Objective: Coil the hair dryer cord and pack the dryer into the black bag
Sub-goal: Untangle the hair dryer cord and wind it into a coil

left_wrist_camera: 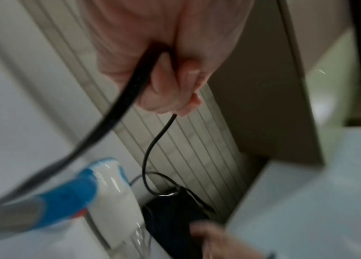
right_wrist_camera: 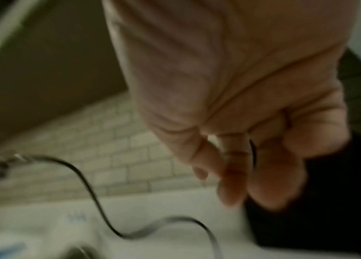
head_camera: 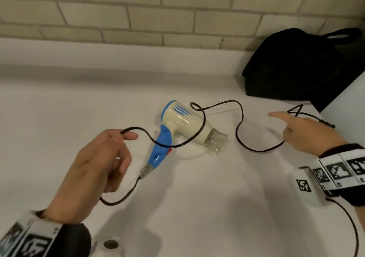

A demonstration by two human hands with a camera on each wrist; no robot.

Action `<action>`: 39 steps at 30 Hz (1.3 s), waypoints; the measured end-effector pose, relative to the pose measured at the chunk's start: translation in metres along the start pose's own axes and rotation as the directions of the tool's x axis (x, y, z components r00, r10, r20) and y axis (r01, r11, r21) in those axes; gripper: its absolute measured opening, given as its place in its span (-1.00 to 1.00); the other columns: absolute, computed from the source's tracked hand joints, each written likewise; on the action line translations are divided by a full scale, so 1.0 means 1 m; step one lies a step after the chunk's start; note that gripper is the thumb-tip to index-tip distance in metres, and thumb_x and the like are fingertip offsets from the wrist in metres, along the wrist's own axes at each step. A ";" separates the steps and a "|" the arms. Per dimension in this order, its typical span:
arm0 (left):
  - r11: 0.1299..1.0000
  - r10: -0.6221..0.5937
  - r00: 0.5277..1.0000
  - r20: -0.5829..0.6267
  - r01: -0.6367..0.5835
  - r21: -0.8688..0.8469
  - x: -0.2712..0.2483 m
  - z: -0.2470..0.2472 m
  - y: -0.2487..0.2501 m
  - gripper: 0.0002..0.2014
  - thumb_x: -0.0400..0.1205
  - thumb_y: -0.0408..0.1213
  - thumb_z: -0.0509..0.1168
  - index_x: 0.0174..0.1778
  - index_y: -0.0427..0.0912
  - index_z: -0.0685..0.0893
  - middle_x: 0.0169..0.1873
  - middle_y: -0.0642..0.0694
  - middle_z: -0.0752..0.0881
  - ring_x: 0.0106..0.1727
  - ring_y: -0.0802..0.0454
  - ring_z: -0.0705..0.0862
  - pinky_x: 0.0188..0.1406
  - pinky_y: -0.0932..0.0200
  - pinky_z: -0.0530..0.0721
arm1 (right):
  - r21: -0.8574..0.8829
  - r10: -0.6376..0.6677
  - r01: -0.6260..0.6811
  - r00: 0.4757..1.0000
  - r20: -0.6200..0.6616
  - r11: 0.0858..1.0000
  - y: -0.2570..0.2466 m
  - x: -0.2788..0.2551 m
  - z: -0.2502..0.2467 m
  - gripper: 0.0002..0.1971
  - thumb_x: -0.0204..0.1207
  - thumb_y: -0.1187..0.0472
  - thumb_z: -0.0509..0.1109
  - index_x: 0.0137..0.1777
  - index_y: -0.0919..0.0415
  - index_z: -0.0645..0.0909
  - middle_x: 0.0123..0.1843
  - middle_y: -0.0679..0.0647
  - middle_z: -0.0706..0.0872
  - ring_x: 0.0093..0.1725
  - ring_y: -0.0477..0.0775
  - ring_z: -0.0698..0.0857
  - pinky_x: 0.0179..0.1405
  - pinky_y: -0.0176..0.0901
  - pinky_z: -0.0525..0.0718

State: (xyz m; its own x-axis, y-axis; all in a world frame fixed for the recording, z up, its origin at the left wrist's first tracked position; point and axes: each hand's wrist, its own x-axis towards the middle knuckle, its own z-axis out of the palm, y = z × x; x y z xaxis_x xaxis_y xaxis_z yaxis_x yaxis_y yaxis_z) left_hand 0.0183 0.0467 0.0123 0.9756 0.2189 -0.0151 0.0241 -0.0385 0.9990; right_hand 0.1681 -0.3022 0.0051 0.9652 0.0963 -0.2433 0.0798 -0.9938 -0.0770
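Hair dryer [head_camera: 185, 126]: cream body with blue handle and clear nozzle, lying on its side near the middle of the white counter [head_camera: 59, 102], nozzle turned toward the right; not held by either hand, and likely left flat so that it anchors the cord while slack is gathered; cord [head_camera: 240, 122]: black, uncoiled, leaving the grey strain relief at the handle's base, looping low toward the person, rising into the left hand, then draped across the dryer's body, twisting into one small loop behind it and running in wide bends to the right hand; left hand [head_camera: 98, 169]: raised just beside the handle, fingers curled, cord pinched between thumb and forefinger, the left wrist view confirming cord passing through the closed fingers, a hold that seems meant as the fixed point of a first loop; right hand [head_camera: 302, 132]: well to the right, forefinger extended, remaining fingers curled with the cord running through them, as the right wrist view shows, apparently drawing the far length inward; plug [head_camera: 325, 123]: a dark shape just past the right hand, too small to confirm; black bag [head_camera: 292, 65]: slumped against the tiled wall [head_camera: 138, 9] at the counter's far right corner, handle loop up, apart from the dryer, nothing packed in it; coiling judged barely begun.
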 end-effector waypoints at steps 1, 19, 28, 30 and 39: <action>0.999 0.019 0.997 0.081 -0.022 0.033 -0.001 0.013 0.004 -0.81 0.51 -0.06 0.16 -0.24 0.03 0.67 -0.71 0.02 0.46 -0.77 0.19 0.23 -0.78 0.40 0.22 | -0.008 -0.105 0.105 0.990 -0.092 0.994 -0.015 -0.011 -0.007 -0.48 0.54 0.20 0.15 0.46 -0.21 0.19 -0.13 0.03 0.64 -0.23 0.03 0.60 -0.19 -0.03 0.62; 0.889 0.099 0.782 0.615 -0.348 0.298 -0.007 0.061 -0.049 -0.76 0.42 0.11 0.16 -0.41 0.04 0.52 -0.37 0.22 0.62 -0.31 0.30 0.58 -0.21 0.50 0.48 | 0.635 -0.449 0.583 0.808 -0.383 0.508 -0.079 -0.051 -0.004 -0.77 0.59 0.21 0.14 -0.11 0.08 0.64 -0.47 -0.43 0.62 -0.44 -0.33 0.55 -0.42 -0.55 0.47; 0.783 0.168 0.801 0.575 -0.463 0.415 0.012 0.059 -0.062 -0.48 0.41 0.44 -0.32 -0.45 0.24 0.40 -0.52 0.26 0.57 -0.05 0.48 0.56 0.30 0.62 0.14 | 0.561 -0.134 0.479 0.827 -0.546 0.675 -0.045 -0.020 -0.018 -0.75 0.63 0.17 0.08 0.06 0.08 0.61 -0.48 0.04 0.59 -0.50 -0.02 0.50 -0.39 -0.30 0.54; 0.778 0.159 0.841 0.518 -0.429 0.458 0.014 0.050 -0.064 -0.44 0.33 0.52 -0.34 -0.41 0.30 0.45 -0.30 0.43 0.58 -0.06 0.39 0.56 -0.09 0.58 0.39 | 0.382 -0.098 0.293 0.886 -0.453 0.877 -0.033 -0.008 -0.004 -0.73 0.60 0.02 0.06 0.01 -0.01 0.60 -0.41 0.00 0.63 -0.40 0.00 0.57 -0.24 -0.09 0.59; 0.617 0.037 0.908 0.417 -0.349 0.706 -0.010 0.031 -0.066 -0.27 0.07 0.58 -0.59 -0.47 0.19 0.32 -0.50 0.23 0.60 -0.40 0.24 0.54 -0.49 0.36 0.39 | -0.042 -0.135 0.137 0.990 0.052 0.990 -0.028 -0.005 0.068 -0.62 0.56 -0.03 0.19 0.30 0.11 0.33 0.24 0.10 0.45 0.14 0.17 0.55 -0.11 -0.06 0.50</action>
State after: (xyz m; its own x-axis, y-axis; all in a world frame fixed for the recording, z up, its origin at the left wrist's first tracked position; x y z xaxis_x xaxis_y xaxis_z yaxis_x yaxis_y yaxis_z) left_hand 0.0137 0.0164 -0.0553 0.9780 -0.2087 0.0055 -0.1715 -0.7880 0.5914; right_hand 0.1439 -0.2711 -0.0576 0.9315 0.2320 -0.2802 0.2214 -0.9727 -0.0694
